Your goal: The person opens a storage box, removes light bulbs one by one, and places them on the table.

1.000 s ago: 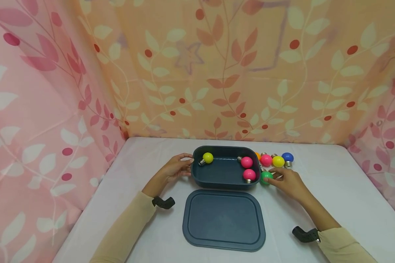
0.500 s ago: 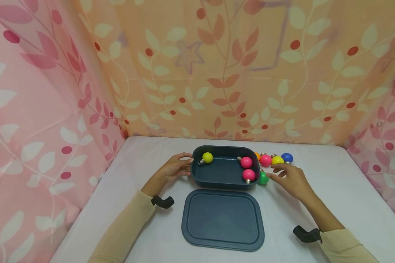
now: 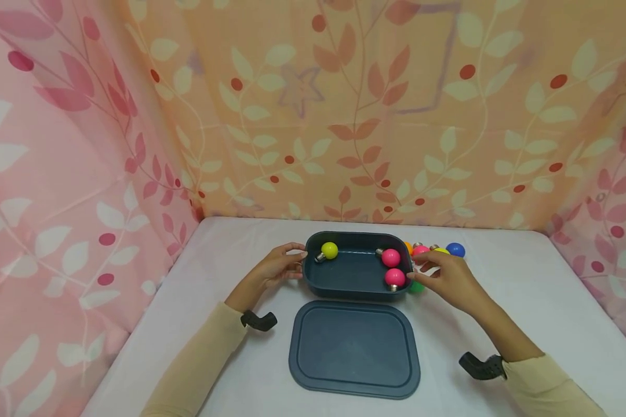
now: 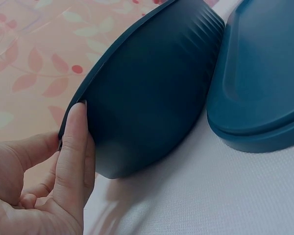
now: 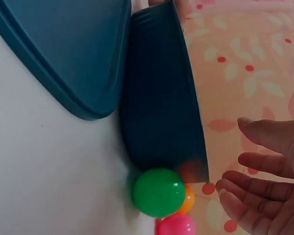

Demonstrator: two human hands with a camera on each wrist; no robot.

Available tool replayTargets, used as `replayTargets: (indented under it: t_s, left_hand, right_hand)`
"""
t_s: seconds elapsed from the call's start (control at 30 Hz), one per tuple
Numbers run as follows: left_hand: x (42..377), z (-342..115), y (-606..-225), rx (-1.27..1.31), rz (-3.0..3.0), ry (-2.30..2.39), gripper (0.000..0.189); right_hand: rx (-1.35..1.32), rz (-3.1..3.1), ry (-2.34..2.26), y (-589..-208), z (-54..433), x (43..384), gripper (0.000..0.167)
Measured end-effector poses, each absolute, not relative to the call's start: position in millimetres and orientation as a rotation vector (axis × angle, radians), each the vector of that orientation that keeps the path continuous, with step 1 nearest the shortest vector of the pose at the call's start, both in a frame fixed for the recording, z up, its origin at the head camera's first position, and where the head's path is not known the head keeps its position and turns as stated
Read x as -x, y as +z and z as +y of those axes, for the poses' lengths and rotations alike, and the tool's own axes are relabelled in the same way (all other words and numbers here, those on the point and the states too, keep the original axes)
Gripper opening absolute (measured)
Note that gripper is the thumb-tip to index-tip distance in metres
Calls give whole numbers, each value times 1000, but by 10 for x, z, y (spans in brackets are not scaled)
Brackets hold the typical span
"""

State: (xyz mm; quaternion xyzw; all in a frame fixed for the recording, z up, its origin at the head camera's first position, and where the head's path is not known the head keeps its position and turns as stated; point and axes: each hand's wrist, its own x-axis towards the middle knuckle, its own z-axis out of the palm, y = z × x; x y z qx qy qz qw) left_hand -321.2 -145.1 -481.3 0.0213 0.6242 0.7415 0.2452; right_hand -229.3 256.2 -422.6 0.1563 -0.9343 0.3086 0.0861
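Observation:
At the left end of the dark blue plastic box (image 3: 355, 294), my left hand (image 3: 280, 263) pinches the rim, with a digit along the outer wall in the left wrist view. Inside the box lie a yellow bulb (image 3: 330, 251) and two pink bulbs, one pink bulb (image 3: 395, 277) nearer me. My right hand (image 3: 451, 281) is at the right end, fingertips overlapping the rim in the head view. The right wrist view shows its fingers (image 5: 264, 164) spread and holding nothing. A green bulb (image 5: 159, 193) sits outside against that end, partly hidden by the hand in the head view.
The box's flat lid (image 3: 355, 348) lies on the white cloth in front of it. Behind my right hand are a blue bulb (image 3: 455, 249), an orange bulb (image 5: 188, 199), another pink bulb (image 5: 176, 226) and a mostly hidden yellow one. Patterned curtains (image 3: 302, 116) surround the table.
My right hand has let go of the green bulb, which now sits slightly further left beside the box. The hand has then moved left to the rim. My left hand has stayed put.

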Motion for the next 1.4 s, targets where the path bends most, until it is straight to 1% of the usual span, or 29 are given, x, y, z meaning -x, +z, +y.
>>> replayTargets:
  t_s: [0.17,0.37,0.5,0.73,1.17,1.3,1.4]
  left_hand:
    - [3205,-1435,-4824,-75,1700,2025,36]
    - [3192,-1434,-4847,-94,1707,2024,35]
    - [3187,-1441,-4850,-90,1708,2019,35]
    - [3189,-1448,-4834,-86,1712,2026,37]
    - [3189,-1456,-4843,-74,1711,2026,36]
    - [3192,-1451,-4848,-65,1706,2031,35]
    - [3196,-1442,-4839,-57,1710,2031,35]
  right_hand:
    - [-594,-2784,865,-4179,2461,2330,37]
    - [-757,-2894,738,-4127,2351,2353,41]
    - [-810,-2993,597,-4102,2263,2375,42]
    - [-817,-3065,469,-4041,2125,2423,33]
    - [-767,-3218,196,-4070,1956,2524,44]
    - [-750,-3248,84,-4072,1912,2546,43]
    - [-768,-3235,15,-4080,1891,2564,40]
